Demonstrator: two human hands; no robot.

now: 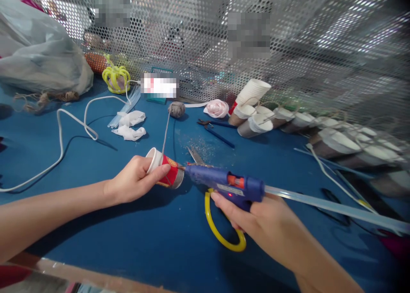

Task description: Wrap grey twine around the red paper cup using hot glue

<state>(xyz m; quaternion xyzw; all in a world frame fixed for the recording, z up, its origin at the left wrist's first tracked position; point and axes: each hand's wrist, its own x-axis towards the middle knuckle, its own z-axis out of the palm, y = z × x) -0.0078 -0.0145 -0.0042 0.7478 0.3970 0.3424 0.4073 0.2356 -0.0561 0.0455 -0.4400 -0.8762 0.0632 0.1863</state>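
My left hand (136, 180) grips a red and white paper cup (171, 172) that lies tilted on its side, its base toward the right. Grey yarn is wound round the base end, and a strand runs from the cup up to a grey yarn ball (177, 109). My right hand (253, 216) is closed round the handle of a blue glue gun (221, 180), with a long clear glue stick (320, 205) out of its back. The nozzle points at the cup's side near the base. Yellow-handled scissors (211, 224) lie beneath the gun, partly hidden by it.
Blue-handled pliers (221, 135) and a pink ribbon roll (217, 108) lie behind. Several wrapped cups (254, 125) line the right side. White crumpled pieces (130, 133), a white cable (60, 135) and a plastic bag (41, 49) are at left. A perforated metal panel (192, 41) bounds the table's back.
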